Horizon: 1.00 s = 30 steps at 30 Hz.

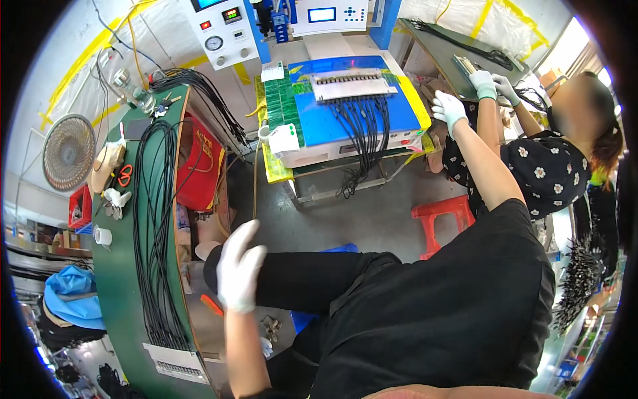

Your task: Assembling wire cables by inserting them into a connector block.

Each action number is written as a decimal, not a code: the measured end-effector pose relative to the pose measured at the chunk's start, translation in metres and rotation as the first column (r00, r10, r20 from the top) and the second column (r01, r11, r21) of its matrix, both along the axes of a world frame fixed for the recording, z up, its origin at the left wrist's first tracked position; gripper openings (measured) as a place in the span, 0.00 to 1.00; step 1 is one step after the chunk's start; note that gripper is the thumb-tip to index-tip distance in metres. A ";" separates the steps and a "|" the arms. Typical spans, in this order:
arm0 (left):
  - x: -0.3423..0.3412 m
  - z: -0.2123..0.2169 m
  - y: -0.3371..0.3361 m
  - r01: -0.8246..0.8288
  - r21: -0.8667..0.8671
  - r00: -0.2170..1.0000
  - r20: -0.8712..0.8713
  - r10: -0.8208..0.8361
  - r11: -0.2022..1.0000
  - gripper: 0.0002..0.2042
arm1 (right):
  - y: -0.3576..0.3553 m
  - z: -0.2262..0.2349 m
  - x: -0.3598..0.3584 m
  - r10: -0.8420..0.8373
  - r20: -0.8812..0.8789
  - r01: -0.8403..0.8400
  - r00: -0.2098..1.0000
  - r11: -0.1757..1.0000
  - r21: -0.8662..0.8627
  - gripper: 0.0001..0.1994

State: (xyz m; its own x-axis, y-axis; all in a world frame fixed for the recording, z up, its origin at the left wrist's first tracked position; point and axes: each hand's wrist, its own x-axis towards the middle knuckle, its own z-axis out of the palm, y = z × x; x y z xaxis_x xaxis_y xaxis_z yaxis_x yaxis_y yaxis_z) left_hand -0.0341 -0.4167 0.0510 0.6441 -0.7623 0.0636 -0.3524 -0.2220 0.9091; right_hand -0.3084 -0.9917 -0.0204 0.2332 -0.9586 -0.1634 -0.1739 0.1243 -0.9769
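My left hand [239,272], in a white glove, is in the air over my knee with its fingers apart and nothing in them. It is a little blurred. My right hand [450,110], gloved too, stretches out beside the right end of the machine bed [412,113], its fingers spread and holding nothing. On the bed's blue surface lies a metal holder [355,87] with a row of slots. From it a bundle of black cables [362,126] hangs over the front edge. Neither hand touches the holder.
At left, a green bench [116,279] bears long black cables [156,253] ending in a second metal holder [176,363], plus orange scissors [125,175] and a tape roll [102,236]. A red stool [442,223] stands at right. A co-worker's gloved hands [483,84] handle another holder.
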 end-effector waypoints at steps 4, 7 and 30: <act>-0.026 -0.116 -0.125 0.373 0.104 0.910 -0.238 -0.341 0.922 0.39 | -0.003 0.016 0.063 0.229 -0.069 -0.224 0.971 0.972 0.075 0.20; -0.049 -0.156 -0.198 0.397 0.143 0.898 -0.267 -0.351 0.907 0.49 | -0.006 0.024 0.086 0.407 -0.224 -0.382 0.886 0.913 0.146 0.17; -0.093 -0.026 -0.202 0.137 -0.451 0.359 -0.807 -0.468 0.882 0.13 | 0.008 0.061 0.159 0.477 -0.079 -0.471 0.876 0.805 -0.361 0.21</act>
